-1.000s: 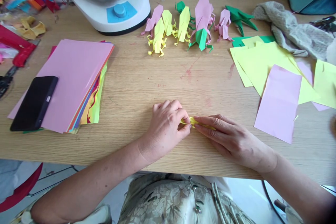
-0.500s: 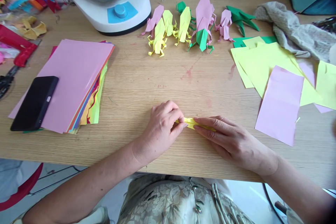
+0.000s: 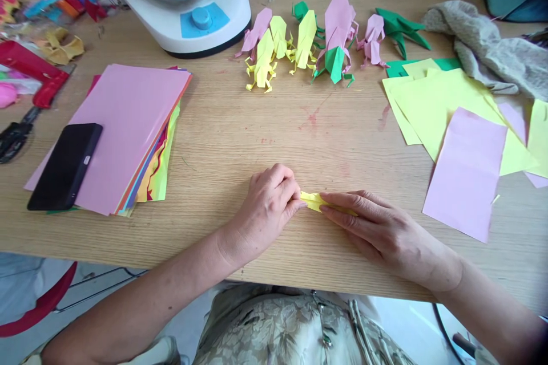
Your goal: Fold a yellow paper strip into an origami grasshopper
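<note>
On a wood-grain table (image 3: 222,137), a left hand (image 3: 265,211) pinches a narrow, folded yellow paper strip (image 3: 311,201) that a right hand (image 3: 387,234) grips, fingers close together; seemingly mid-crease, it next calls for even pressure.

Work surface: light-brown, wood-grained table (image 3: 214,137) with a straight near edge; faint reddish stains (image 3: 312,120) mark its middle. Below: pale, whitish floor (image 3: 398,322). Lower left: curved red strip (image 3: 43,308), material unclear, beside thin dark rods (image 3: 98,293). Lighting bright, diffuse; tabletop greyer toward the right.
</note>
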Motion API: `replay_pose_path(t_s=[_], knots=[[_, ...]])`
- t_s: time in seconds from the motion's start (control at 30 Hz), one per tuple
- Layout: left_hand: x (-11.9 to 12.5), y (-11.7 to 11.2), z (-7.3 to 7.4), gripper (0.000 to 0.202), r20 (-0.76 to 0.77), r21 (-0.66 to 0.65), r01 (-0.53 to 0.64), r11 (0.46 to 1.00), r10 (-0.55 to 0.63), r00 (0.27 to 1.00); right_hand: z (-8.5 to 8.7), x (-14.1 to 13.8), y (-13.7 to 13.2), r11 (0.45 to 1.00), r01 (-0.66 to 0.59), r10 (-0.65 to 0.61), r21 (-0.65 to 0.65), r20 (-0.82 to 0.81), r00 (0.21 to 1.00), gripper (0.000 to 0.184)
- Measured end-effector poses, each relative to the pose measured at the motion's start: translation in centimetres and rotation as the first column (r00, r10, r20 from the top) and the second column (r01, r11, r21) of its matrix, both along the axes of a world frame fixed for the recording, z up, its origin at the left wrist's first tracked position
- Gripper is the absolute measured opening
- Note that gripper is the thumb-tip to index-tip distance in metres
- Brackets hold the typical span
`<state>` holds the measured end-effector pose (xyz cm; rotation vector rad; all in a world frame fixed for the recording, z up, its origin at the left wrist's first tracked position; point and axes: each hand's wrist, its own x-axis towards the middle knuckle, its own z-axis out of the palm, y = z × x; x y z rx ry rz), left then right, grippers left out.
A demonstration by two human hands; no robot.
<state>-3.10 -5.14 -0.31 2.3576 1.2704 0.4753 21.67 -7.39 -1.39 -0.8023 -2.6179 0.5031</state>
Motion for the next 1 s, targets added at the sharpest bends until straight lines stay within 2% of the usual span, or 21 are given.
replay_pose_path(t_s=[0.17,0.37,0.8,0.87,1.0], knots=[[0.0,0.1,-0.1,0.011,-0.06,0.02,-0.026,0.999,0.027,0.998,-0.1,0.0,0.0,1.0,0.002,-0.002,0.005,0.001,1.0,0.043],[-0.4,0.5,0.2,0.013,-0.083,0.035,0.03,0.999,-0.027,0.996,-0.1,0.0,0.0,1.0,0.012,-0.012,0.0,-0.018,1.0,0.044],[-0.2,0.7,-0.1,0.006,-0.055,-0.03,-0.055,0.998,0.053,0.997,0.0,-0.2,0.0,1.0,0.015,-0.015,-0.013,-0.019,1.0,0.042],[-0.3,0.5,-0.2,0.003,-0.028,0.0,-0.039,0.999,0.039,0.999,-0.1,-0.1,-0.1,1.0,0.015,-0.015,-0.02,-0.014,1.0,0.042],[-0.9,-1.0,0.0,0.026,-0.064,0.228,-0.004,0.974,0.019,0.998,0.0,-0.1,-0.1,1.0,-0.001,0.001,-0.013,0.008,1.0,0.042]])
